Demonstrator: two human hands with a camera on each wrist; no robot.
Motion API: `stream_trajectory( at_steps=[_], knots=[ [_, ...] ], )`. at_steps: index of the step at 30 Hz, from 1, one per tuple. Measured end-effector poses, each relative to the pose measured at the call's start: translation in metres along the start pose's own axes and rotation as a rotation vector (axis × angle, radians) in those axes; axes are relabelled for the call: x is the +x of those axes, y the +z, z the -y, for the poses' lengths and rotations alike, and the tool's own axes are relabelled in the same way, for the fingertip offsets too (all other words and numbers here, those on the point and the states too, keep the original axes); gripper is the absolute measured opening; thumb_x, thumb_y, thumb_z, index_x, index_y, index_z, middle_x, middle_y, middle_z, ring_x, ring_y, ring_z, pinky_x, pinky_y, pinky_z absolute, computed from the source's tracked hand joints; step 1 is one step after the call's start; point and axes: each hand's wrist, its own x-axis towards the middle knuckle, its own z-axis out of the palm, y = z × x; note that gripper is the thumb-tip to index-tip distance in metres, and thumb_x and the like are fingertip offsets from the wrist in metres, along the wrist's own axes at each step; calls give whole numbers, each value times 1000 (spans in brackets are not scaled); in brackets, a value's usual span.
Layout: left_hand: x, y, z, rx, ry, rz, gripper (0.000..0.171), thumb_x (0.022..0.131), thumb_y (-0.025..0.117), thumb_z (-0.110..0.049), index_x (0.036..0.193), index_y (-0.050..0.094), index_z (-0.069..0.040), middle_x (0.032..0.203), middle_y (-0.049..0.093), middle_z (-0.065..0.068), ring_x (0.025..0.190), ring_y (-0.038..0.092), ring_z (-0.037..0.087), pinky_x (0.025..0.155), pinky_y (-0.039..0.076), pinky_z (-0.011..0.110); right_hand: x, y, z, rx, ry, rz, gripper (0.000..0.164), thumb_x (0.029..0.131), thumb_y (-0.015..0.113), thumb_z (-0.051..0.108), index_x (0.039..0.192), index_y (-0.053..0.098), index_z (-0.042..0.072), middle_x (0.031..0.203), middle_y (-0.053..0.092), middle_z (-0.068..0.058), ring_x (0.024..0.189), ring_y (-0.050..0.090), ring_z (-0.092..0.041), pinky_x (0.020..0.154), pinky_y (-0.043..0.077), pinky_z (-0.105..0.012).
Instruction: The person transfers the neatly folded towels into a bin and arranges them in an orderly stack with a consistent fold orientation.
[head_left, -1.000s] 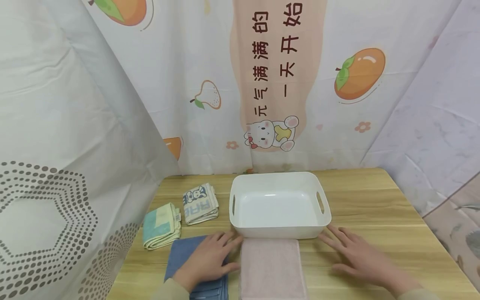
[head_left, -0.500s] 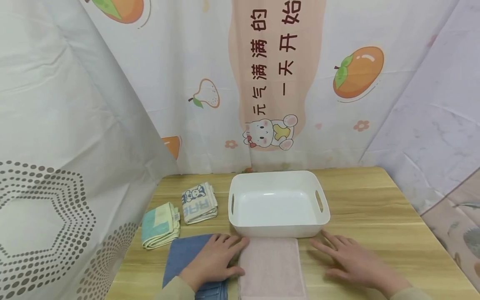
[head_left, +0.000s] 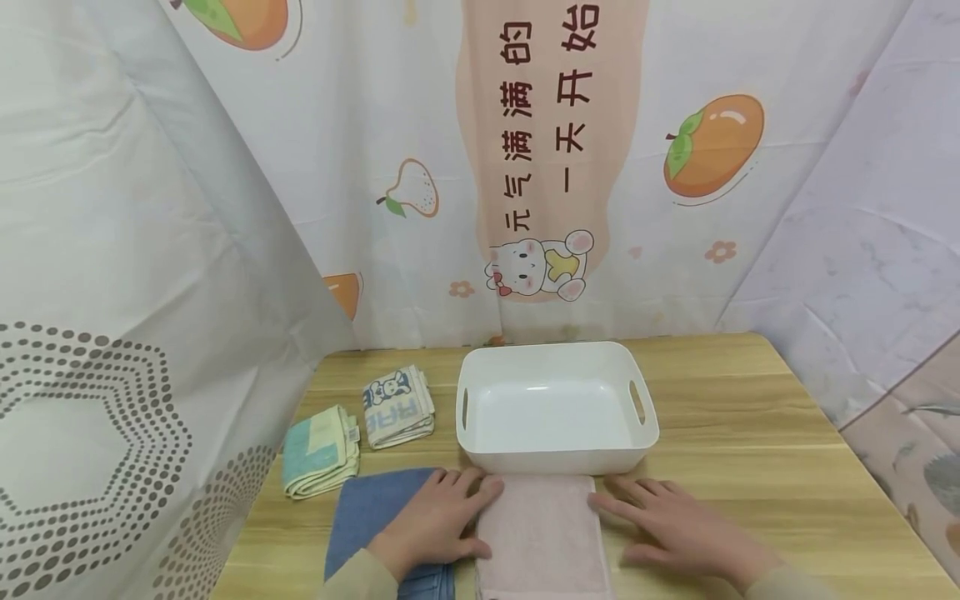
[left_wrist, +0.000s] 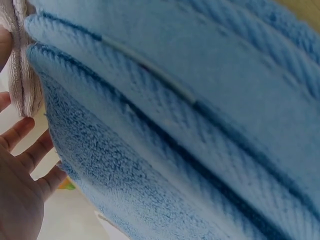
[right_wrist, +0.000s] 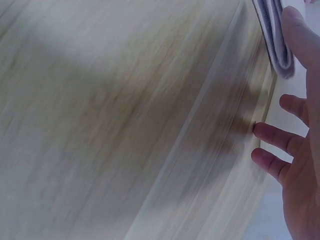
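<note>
A folded pink towel [head_left: 542,533] lies in front of the white basket [head_left: 555,462], its far edge close to the basket's front wall. My left hand [head_left: 442,521] is spread over the right part of a folded blue towel [head_left: 371,508], fingertips at the pink towel's left edge. In the left wrist view the blue towel's folded layers [left_wrist: 150,110] fill most of the frame, with the pink towel [left_wrist: 25,75] beyond. My right hand [head_left: 675,525] has its fingers extended at the pink towel's right edge; the right wrist view shows the thumb by that towel's fold [right_wrist: 275,40].
At the left of the wooden table [head_left: 750,417] lie a folded green and yellow towel [head_left: 318,454] and a folded cream towel with a blue rabbit print [head_left: 399,408]. Behind the table hangs a fruit-patterned curtain [head_left: 420,275].
My right hand has moved left, from beside the basket's right front corner to the pink towel's right edge. My left hand has shifted slightly right, to the towel's left edge.
</note>
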Motion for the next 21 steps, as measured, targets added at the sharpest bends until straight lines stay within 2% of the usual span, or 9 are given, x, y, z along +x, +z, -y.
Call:
stream_trajectory(
  at_steps=[5, 10, 16, 21],
  knots=[
    [2, 2, -2, -51, 0, 2, 89, 86, 63, -72, 159, 37, -28, 148, 47, 7, 129, 50, 22, 102, 47, 50, 8, 0, 6, 28, 21, 24, 71, 93, 62, 64, 155, 45, 33, 152, 52, -6, 130, 55, -29, 89, 52, -50],
    [2, 3, -2, -107, 5, -16, 90, 84, 71, -65, 159, 38, -27, 146, 46, 7, 121, 53, 22, 95, 52, 46, 14, 5, 9, 35, 32, 22, 67, 95, 60, 63, 153, 48, 32, 150, 54, -5, 131, 54, -28, 92, 52, -49],
    [4, 2, -3, -166, 41, -27, 87, 82, 78, -57, 155, 43, -26, 139, 45, 6, 104, 54, 12, 82, 54, 31, 18, 14, 12, 21, 44, 1, 66, 97, 62, 57, 153, 48, 26, 149, 54, -5, 132, 53, -27, 94, 52, -49],
    [6, 3, -4, -200, 67, -17, 82, 82, 80, -51, 152, 46, -29, 131, 44, 2, 90, 48, 4, 71, 47, 19, 20, 16, 14, -19, 35, -23, 71, 95, 66, 53, 154, 47, 17, 148, 55, -6, 129, 55, -25, 93, 52, -46]
  ],
)
